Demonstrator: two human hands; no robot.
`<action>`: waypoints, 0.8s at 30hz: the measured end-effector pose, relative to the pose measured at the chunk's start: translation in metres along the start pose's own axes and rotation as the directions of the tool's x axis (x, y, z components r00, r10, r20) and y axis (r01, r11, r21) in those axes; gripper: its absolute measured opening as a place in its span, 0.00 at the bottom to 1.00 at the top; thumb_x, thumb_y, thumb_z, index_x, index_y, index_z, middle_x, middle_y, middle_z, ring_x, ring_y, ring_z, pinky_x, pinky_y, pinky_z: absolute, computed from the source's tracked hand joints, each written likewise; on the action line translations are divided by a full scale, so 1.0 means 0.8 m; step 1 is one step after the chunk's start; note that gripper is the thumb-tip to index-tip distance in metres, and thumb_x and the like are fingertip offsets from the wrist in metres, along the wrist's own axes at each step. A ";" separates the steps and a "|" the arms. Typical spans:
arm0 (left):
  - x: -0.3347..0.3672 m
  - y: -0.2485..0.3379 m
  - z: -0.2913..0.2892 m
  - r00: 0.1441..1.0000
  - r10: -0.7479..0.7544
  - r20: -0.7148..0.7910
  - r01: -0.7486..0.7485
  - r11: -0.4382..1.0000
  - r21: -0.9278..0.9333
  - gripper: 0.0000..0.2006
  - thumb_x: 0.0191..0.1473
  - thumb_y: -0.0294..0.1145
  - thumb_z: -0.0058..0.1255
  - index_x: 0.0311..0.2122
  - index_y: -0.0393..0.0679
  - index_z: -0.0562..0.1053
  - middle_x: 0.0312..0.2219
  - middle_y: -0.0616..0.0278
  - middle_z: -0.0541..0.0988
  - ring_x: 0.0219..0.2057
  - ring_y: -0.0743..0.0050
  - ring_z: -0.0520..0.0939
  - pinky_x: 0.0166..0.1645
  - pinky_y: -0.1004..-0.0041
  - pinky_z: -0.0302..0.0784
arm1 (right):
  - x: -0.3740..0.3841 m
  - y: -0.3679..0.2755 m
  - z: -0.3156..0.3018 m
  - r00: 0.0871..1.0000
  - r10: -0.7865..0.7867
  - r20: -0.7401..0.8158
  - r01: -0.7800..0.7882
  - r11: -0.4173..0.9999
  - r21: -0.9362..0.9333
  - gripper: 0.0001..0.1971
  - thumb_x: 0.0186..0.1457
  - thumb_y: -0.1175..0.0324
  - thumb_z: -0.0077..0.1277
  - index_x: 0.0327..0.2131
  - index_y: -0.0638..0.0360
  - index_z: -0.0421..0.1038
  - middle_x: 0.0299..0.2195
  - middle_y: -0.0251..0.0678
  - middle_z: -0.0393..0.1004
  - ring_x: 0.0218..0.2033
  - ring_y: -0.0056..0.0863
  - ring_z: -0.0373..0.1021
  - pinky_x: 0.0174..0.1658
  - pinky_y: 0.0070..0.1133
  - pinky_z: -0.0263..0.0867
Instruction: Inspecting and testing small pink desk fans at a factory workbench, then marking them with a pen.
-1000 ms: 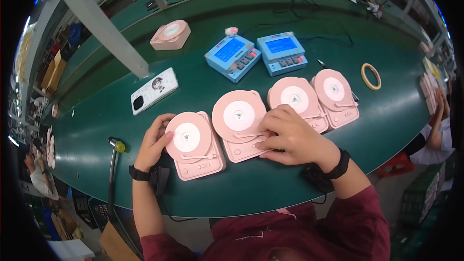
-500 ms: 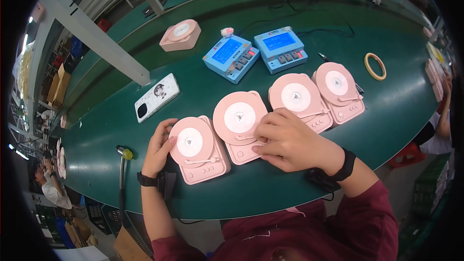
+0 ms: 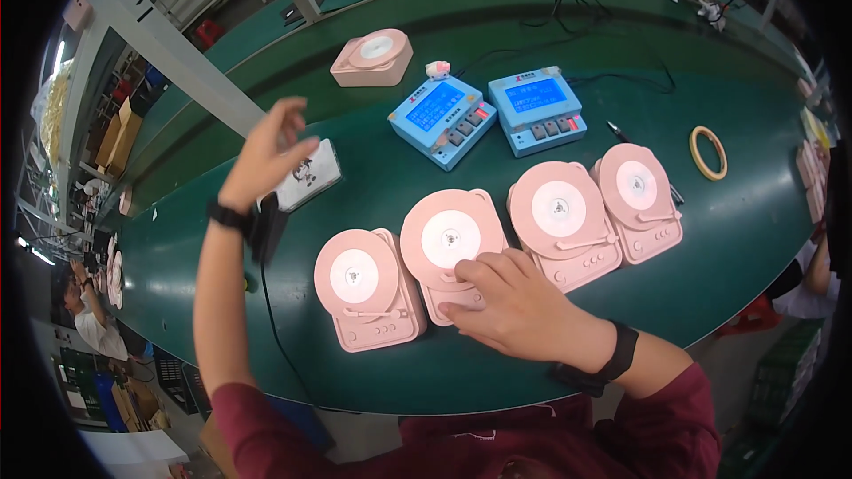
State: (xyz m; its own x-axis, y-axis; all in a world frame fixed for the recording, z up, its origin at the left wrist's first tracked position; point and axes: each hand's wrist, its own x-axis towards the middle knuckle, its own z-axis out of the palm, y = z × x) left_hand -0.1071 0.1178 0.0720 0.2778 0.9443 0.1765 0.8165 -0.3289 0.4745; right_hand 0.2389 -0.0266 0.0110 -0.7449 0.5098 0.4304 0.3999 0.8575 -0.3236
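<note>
Several pink record-player-shaped devices with white round labels stand in a row on the green table. My right hand (image 3: 519,306) is over the front of the second from the left, a pink record player (image 3: 426,235), its curled fingers by the tonearm and thumb on the front panel. The hand covers most of that panel. Left of it stands another pink record player (image 3: 346,248), with no hand on it. My left hand (image 3: 268,155) is raised over the near end of a white phone (image 3: 312,176), fingers apart and holding nothing.
Two blue boxes with screens, a left one (image 3: 444,120) and a right one (image 3: 534,109), stand behind the row. Another pink record player (image 3: 371,60) is farther back. A tape roll (image 3: 708,153) and a pen (image 3: 617,131) lie right. A grey post (image 3: 195,66) rises at left.
My left hand has left the leftmost record player and moved up and left to the phone. My right hand stays at the second record player. The whole view has shifted slightly.
</note>
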 end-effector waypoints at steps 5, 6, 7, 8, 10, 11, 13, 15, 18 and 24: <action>0.147 -0.027 0.003 0.972 0.228 0.059 -0.223 0.813 0.537 0.41 0.35 0.29 0.62 0.58 0.44 0.58 0.55 0.52 0.64 0.56 0.53 0.66 0.56 0.62 0.68 | 0.001 -0.006 0.005 0.994 0.064 -0.088 -0.064 0.998 -0.006 0.11 0.44 0.65 0.59 0.35 0.45 0.75 0.43 0.37 0.66 0.46 0.36 0.62 0.46 0.30 0.58; 0.172 -0.035 0.011 0.968 0.230 0.103 -0.245 0.762 0.600 0.44 0.32 0.28 0.63 0.59 0.46 0.57 0.56 0.52 0.62 0.57 0.51 0.65 0.57 0.62 0.68 | 0.002 -0.007 0.004 0.993 0.077 -0.089 -0.077 0.997 0.000 0.10 0.44 0.65 0.58 0.35 0.46 0.75 0.43 0.37 0.67 0.46 0.36 0.62 0.46 0.30 0.58; 0.198 -0.031 0.025 0.968 0.231 0.100 -0.245 0.769 0.591 0.44 0.32 0.28 0.63 0.59 0.46 0.57 0.56 0.52 0.62 0.57 0.51 0.65 0.57 0.62 0.68 | 0.002 -0.007 0.003 0.991 0.096 -0.088 -0.097 0.995 0.000 0.09 0.45 0.66 0.58 0.34 0.46 0.75 0.43 0.37 0.67 0.45 0.36 0.63 0.45 0.30 0.58; 0.222 -0.025 0.041 0.963 0.239 0.124 -0.264 0.742 0.616 0.47 0.29 0.27 0.64 0.60 0.48 0.56 0.57 0.52 0.61 0.58 0.51 0.64 0.58 0.62 0.67 | 0.001 -0.007 0.002 0.992 0.098 -0.080 -0.099 0.995 -0.005 0.09 0.45 0.66 0.58 0.34 0.46 0.75 0.43 0.37 0.67 0.45 0.36 0.63 0.45 0.30 0.58; 0.253 -0.009 0.074 0.952 0.267 0.148 -0.299 0.722 0.624 0.50 0.27 0.27 0.66 0.60 0.51 0.56 0.58 0.52 0.60 0.58 0.51 0.63 0.58 0.62 0.67 | 0.001 -0.004 0.001 0.991 0.114 -0.074 -0.110 0.993 0.052 0.09 0.45 0.67 0.58 0.34 0.46 0.76 0.42 0.37 0.67 0.45 0.35 0.63 0.44 0.29 0.59; 0.262 0.000 0.085 0.956 0.210 0.205 -0.293 0.729 0.619 0.50 0.25 0.27 0.66 0.60 0.52 0.56 0.57 0.52 0.61 0.58 0.50 0.64 0.58 0.61 0.67 | 0.001 -0.003 0.001 0.990 0.119 -0.075 -0.113 0.990 0.078 0.08 0.45 0.67 0.57 0.33 0.47 0.76 0.42 0.37 0.67 0.44 0.35 0.64 0.44 0.28 0.59; 0.278 0.013 0.095 0.947 0.093 0.308 -0.274 0.735 0.621 0.52 0.22 0.27 0.67 0.59 0.54 0.56 0.56 0.52 0.62 0.56 0.48 0.65 0.57 0.60 0.68 | 0.004 -0.004 0.006 0.989 0.117 -0.087 -0.111 0.991 0.076 0.08 0.46 0.67 0.57 0.33 0.47 0.76 0.42 0.37 0.67 0.44 0.35 0.64 0.44 0.27 0.60; 0.290 0.021 0.099 0.937 0.063 0.343 -0.254 0.798 0.546 0.52 0.21 0.28 0.67 0.59 0.54 0.57 0.54 0.52 0.64 0.56 0.49 0.66 0.56 0.58 0.68 | 0.004 -0.007 0.009 0.987 0.112 -0.111 -0.100 0.990 0.104 0.07 0.46 0.67 0.57 0.33 0.48 0.76 0.41 0.37 0.68 0.44 0.36 0.64 0.43 0.26 0.61; 0.295 0.031 0.099 0.899 -0.005 0.438 -0.190 0.897 0.399 0.52 0.18 0.29 0.67 0.58 0.53 0.58 0.51 0.53 0.66 0.55 0.50 0.68 0.54 0.53 0.69 | 0.001 -0.006 0.009 0.988 0.117 -0.101 -0.106 0.989 0.108 0.08 0.46 0.68 0.56 0.34 0.49 0.75 0.42 0.38 0.67 0.44 0.36 0.64 0.43 0.26 0.61; 0.200 0.051 0.039 0.878 0.410 -0.246 -0.164 0.742 0.650 0.44 0.23 0.29 0.63 0.55 0.47 0.61 0.43 0.50 0.70 0.46 0.47 0.71 0.51 0.56 0.67 | 0.004 -0.013 0.006 0.985 0.123 -0.117 -0.111 0.988 0.107 0.11 0.47 0.68 0.55 0.37 0.50 0.74 0.43 0.42 0.66 0.46 0.37 0.63 0.44 0.28 0.62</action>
State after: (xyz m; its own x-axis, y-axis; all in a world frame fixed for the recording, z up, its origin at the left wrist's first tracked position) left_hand -0.0134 0.2555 0.0929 0.4541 0.6917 0.5616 0.8893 -0.3909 -0.2376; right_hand 0.2299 -0.0347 0.0116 -0.6221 0.6162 0.4831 0.4204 0.7834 -0.4578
